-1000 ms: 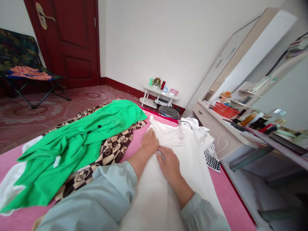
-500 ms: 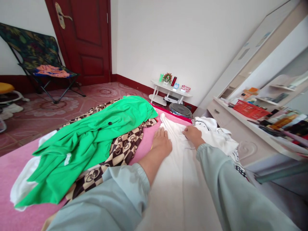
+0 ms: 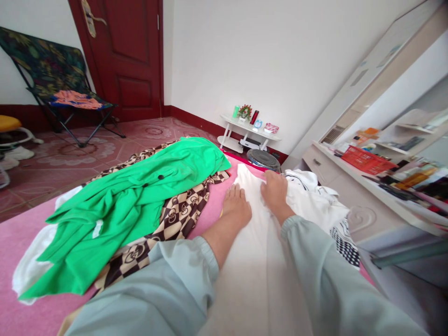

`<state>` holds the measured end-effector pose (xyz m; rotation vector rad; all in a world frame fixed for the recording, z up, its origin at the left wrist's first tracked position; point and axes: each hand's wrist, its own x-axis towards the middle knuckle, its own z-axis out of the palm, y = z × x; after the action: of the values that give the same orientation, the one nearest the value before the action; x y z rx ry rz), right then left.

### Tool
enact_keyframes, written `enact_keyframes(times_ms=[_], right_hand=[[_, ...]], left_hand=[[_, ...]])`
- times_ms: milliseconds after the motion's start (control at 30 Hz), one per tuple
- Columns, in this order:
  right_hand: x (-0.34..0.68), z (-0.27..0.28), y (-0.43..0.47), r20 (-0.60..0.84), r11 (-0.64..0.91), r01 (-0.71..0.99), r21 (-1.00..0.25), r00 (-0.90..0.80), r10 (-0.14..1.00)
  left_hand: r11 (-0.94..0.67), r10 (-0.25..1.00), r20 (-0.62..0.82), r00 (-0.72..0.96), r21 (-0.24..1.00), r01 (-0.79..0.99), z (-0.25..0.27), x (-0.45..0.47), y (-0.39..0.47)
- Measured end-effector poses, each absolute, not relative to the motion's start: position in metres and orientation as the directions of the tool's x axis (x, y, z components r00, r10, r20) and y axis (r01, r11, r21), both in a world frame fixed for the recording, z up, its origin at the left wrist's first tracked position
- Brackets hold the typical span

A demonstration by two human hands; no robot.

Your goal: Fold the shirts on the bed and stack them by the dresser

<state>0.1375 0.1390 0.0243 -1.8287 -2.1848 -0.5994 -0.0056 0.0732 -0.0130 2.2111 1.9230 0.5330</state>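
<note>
A long white garment (image 3: 259,261) lies stretched away from me on the pink bed cover (image 3: 219,198). My left hand (image 3: 237,205) rests palm down on its left side near the far end, fingers laid out and holding nothing. On the garment's right side my right hand (image 3: 276,192) is closed, its fingers curled down on the white fabric; the fingertips are partly hidden. Just right of that hand lies a crumpled white garment with black patterning (image 3: 318,200). A green garment (image 3: 140,200) is spread to the left, over a brown-and-cream checked cloth (image 3: 189,210).
At right stands a dresser (image 3: 353,191) with a red basket (image 3: 367,159) and bottles. Beyond the bed are a small white shelf table (image 3: 250,125) and a dark round lidded object (image 3: 263,158). A folding chair (image 3: 66,84) stands by the red door (image 3: 129,56).
My right hand has moved left, toward my left hand, bringing the white garment's right edge inward. More of the black-patterned garment shows. My left hand stays flat in place.
</note>
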Motion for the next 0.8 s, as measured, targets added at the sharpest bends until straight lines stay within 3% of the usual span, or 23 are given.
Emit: enact_keyframes(times_ms=[67, 167, 233, 333, 467, 533, 633, 700, 800], right_hand=[[0.128, 0.014, 0.139, 0.32, 0.256, 0.954, 0.155, -0.294, 0.901], [0.129, 0.01, 0.146, 0.083, 0.219, 0.966, 0.135, -0.231, 0.969], [0.137, 0.018, 0.149, 0.031, 0.202, 0.968, 0.147, -0.208, 0.978], [0.159, 0.039, 0.146, 0.112, 0.12, 0.977, 0.177, -0.141, 0.984], [0.199, 0.054, 0.131, 0.262, -0.246, 0.956, 0.159, 0.199, 0.944], [0.215, 0.054, 0.126, 0.175, -0.327, 0.94, 0.101, 0.307, 0.936], [0.23, 0.049, 0.124, 0.098, -0.297, 0.955, -0.005, 0.296, 0.95], [0.235, 0.046, 0.128, 0.171, -0.26, 0.957, -0.129, 0.279, 0.945], [0.244, 0.042, 0.135, 0.347, -0.17, 0.888, -0.428, 0.335, 0.876]], left_hand=[[-0.16, 0.981, 0.164, 0.107, 0.353, 0.922, -0.013, -0.006, 0.073], [-0.162, 0.981, 0.161, 0.11, 0.358, 0.919, -0.014, -0.006, 0.073], [-0.161, 0.981, 0.157, 0.111, 0.359, 0.919, -0.015, -0.007, 0.074], [-0.165, 0.981, 0.155, 0.117, 0.351, 0.922, -0.016, -0.006, 0.075], [-0.177, 0.98, 0.147, 0.133, 0.348, 0.921, -0.014, -0.006, 0.075], [-0.172, 0.982, 0.138, 0.13, 0.356, 0.919, -0.013, -0.006, 0.074], [-0.164, 0.983, 0.134, 0.123, 0.363, 0.917, -0.01, -0.007, 0.073], [-0.168, 0.982, 0.141, 0.124, 0.365, 0.916, -0.009, -0.008, 0.072], [-0.169, 0.982, 0.142, 0.125, 0.362, 0.917, -0.009, -0.008, 0.072]])
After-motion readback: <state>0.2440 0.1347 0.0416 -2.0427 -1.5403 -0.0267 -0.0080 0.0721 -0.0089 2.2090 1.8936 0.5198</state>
